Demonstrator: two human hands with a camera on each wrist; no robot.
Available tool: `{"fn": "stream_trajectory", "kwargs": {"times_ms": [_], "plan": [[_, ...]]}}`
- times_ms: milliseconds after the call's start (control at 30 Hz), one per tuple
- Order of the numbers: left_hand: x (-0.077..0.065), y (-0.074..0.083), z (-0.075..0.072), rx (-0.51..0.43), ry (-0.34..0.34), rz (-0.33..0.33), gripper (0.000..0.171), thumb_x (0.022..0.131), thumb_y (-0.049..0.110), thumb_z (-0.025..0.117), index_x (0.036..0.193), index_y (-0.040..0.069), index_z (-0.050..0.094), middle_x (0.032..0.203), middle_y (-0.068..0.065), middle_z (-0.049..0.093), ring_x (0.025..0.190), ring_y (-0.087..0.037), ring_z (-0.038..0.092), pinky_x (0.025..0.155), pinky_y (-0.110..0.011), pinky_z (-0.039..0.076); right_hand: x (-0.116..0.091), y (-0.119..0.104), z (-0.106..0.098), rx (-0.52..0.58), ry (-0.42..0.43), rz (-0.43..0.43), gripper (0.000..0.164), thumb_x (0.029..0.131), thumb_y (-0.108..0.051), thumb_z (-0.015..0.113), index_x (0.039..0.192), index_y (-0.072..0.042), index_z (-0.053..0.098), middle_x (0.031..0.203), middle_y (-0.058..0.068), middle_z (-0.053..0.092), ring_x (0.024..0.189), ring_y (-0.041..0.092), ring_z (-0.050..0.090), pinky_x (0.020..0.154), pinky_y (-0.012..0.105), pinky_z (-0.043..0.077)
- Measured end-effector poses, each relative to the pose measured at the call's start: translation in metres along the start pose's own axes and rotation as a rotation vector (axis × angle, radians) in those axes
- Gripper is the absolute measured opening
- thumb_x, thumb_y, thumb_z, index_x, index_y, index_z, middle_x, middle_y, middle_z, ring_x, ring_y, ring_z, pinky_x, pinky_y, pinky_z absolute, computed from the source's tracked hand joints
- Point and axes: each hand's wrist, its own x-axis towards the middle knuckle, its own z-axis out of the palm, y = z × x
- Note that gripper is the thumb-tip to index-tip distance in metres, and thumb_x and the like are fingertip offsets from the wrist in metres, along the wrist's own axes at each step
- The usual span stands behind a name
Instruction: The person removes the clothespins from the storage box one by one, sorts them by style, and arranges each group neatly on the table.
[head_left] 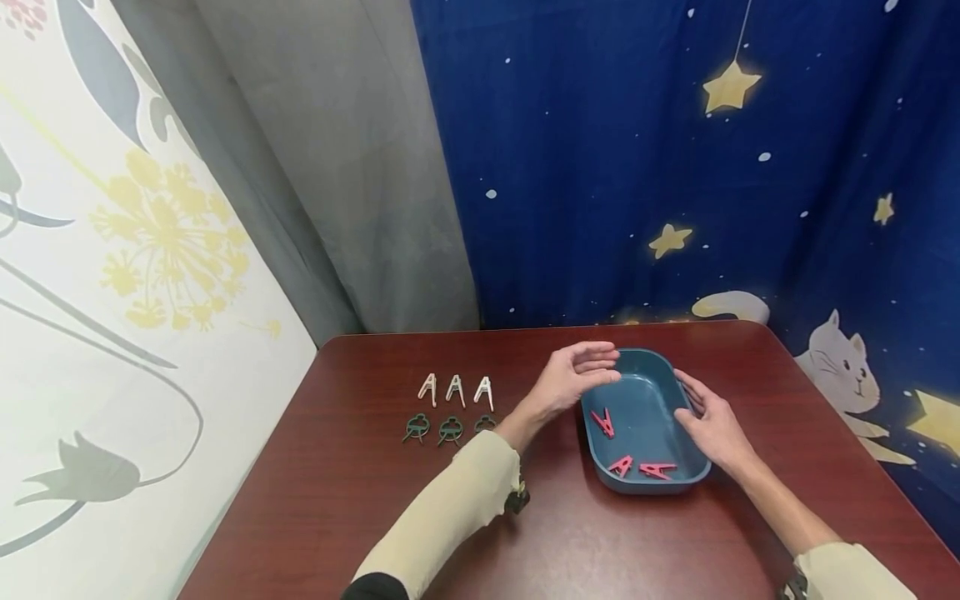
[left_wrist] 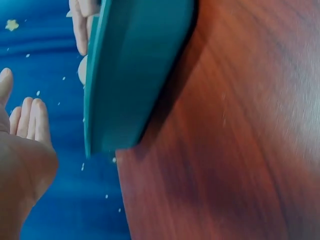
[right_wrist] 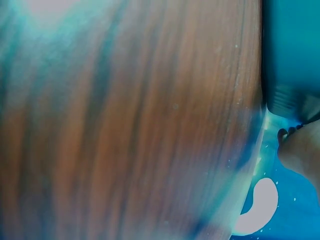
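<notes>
A blue rectangular tub (head_left: 645, 400) stands on the table with three red clips in it: one clip (head_left: 603, 422) at the left wall, another (head_left: 621, 466) at the near left and a third (head_left: 657, 471) at the near side. My left hand (head_left: 568, 382) hovers by the tub's far left corner, fingers straight; the left wrist view shows this hand (left_wrist: 27, 150) apart from the tub wall (left_wrist: 135, 70). On the opposite side my right hand (head_left: 714, 423) holds the right rim, thumb over the edge and fingers along the outside.
Left of the tub, three white clips (head_left: 455, 390) lie in a row on the dark red table (head_left: 337, 517). Nearer is a row of three green round clips (head_left: 450, 430), the rightmost partly behind my left forearm. Grey and blue curtains (head_left: 570, 208) hang behind the table.
</notes>
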Motion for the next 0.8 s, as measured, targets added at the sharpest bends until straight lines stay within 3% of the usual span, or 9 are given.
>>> {"fn": "stream_trajectory", "kwargs": {"times_ms": [233,433,533,667,800], "plan": [[-0.003,-0.009,0.019,0.061,-0.127,-0.015,0.049,0.094,0.002,0.08,0.141,0.002,0.065,0.132,-0.009,0.074,0.114,-0.007,0.072,0.097,-0.027,0.056,0.001,-0.001,0.001,0.007,-0.006,0.006,0.066,0.104,0.002,0.057,0.165,0.001,0.031,0.161,0.034,0.039,0.144,0.055,0.042,0.106,0.06,0.041],[-0.004,-0.015,0.033,0.104,-0.207,-0.037,0.049,0.094,0.005,0.082,0.14,-0.001,0.065,0.129,-0.008,0.075,0.117,-0.015,0.073,0.096,-0.023,0.055,0.0,0.001,0.001,0.004,-0.008,-0.001,0.067,0.104,0.002,0.058,0.165,0.002,0.03,0.161,0.035,0.038,0.144,0.055,0.041,0.106,0.059,0.04],[-0.002,-0.017,0.039,0.116,-0.239,-0.056,0.049,0.094,0.005,0.082,0.139,-0.002,0.065,0.13,-0.017,0.073,0.119,-0.021,0.072,0.094,-0.022,0.056,0.001,0.001,0.001,0.004,-0.011,-0.002,0.067,0.105,0.001,0.058,0.165,0.002,0.029,0.161,0.035,0.038,0.145,0.056,0.04,0.106,0.06,0.04],[-0.001,-0.017,0.044,0.127,-0.269,-0.104,0.044,0.093,0.003,0.082,0.135,-0.002,0.068,0.129,-0.023,0.072,0.109,-0.012,0.075,0.09,-0.022,0.057,0.001,0.001,0.002,-0.009,-0.011,-0.008,0.066,0.105,-0.001,0.059,0.165,0.002,0.029,0.16,0.037,0.037,0.144,0.057,0.04,0.106,0.061,0.041],[0.002,-0.016,0.048,0.13,-0.316,-0.159,0.039,0.093,0.001,0.081,0.13,0.001,0.071,0.126,-0.02,0.074,0.1,-0.003,0.074,0.089,-0.022,0.058,0.001,0.001,0.001,-0.017,-0.004,-0.019,0.066,0.105,0.0,0.059,0.164,0.003,0.031,0.159,0.037,0.039,0.143,0.058,0.042,0.104,0.059,0.041]]}}
